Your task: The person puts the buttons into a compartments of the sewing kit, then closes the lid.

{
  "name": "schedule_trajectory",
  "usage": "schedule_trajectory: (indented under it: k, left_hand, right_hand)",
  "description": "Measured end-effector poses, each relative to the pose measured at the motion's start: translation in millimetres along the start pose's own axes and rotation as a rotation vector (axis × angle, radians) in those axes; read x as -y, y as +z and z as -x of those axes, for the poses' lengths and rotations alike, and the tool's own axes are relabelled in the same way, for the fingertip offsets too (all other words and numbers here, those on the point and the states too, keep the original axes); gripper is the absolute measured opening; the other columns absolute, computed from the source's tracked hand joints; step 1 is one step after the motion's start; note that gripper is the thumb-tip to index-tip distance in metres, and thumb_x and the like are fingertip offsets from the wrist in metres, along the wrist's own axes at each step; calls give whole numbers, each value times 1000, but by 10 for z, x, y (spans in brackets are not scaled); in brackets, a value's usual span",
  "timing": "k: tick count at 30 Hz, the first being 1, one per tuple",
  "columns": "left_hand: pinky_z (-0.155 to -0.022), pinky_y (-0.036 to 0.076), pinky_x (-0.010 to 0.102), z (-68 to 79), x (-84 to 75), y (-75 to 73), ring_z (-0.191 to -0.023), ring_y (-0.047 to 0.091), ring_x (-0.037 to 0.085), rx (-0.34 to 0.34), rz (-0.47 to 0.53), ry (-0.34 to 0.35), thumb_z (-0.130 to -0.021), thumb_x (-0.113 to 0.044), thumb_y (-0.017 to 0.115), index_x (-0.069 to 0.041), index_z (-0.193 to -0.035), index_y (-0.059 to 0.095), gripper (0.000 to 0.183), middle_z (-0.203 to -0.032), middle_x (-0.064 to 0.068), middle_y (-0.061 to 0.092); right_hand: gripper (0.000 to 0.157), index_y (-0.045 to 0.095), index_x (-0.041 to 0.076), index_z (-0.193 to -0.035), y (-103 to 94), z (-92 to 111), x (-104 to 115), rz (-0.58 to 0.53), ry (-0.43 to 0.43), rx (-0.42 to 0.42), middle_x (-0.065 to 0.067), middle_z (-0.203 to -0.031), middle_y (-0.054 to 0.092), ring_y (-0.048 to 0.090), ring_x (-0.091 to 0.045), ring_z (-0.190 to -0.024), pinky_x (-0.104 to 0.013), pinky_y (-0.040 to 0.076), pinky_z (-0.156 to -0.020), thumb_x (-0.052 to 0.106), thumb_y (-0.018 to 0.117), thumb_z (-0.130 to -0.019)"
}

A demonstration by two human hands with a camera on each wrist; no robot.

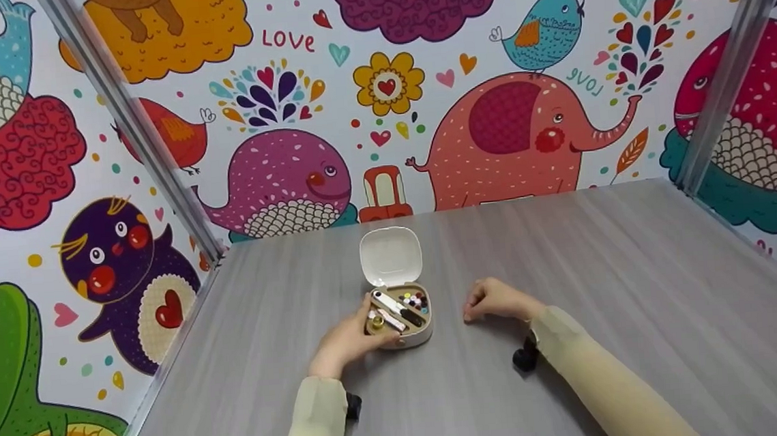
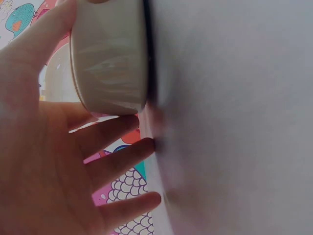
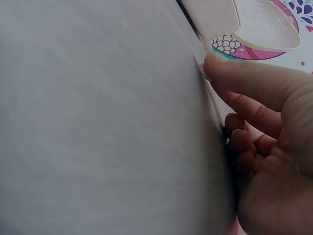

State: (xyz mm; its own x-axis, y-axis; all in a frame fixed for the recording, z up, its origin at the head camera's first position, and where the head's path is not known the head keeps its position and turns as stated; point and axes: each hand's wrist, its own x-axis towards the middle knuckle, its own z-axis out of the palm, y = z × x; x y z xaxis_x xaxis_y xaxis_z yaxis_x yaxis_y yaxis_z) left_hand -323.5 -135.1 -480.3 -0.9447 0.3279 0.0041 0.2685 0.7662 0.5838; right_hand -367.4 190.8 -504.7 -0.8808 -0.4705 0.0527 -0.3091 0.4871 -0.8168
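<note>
A small white sewing kit box stands on the table with its lid raised. Inside lie a slim white-and-black tool, a gold-coloured round piece, a pinkish strip and several coloured bead-like heads. My left hand holds the box at its left side, thumb along the front and fingers at the side and back. In the left wrist view, the outer fingers spread below the box wall. My right hand rests on the table right of the box, fingers loosely curled, thumb near the index finger.
The grey wood-grain table reaches to printed cartoon panels at the back and sides. Metal posts stand at the corners. A small black camera sits on the right wrist.
</note>
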Motion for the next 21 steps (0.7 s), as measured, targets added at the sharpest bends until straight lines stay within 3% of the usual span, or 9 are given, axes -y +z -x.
schedule_trajectory:
  k: [9,21]
  left_hand:
    - [-98,42,53,-3,4,-3,-125,48,41,4,14,2,-79,-60,70,-3,-154,21,106,-146,23,41]
    - [-99,41,54,-3,8,0,-124,48,42,4,34,8,-80,-59,70,-2,-153,20,106,-146,24,40]
  right_hand:
    - [11,74,0,-79,-40,31,33,-69,86,-3,3,-71,65,47,-7,-58,-21,38,-53,10,78,-80]
    - [12,76,0,-88,-167,20,99,-157,141,-24,-2,-79,70,52,-12,-65,-25,44,-59,12,73,-85]
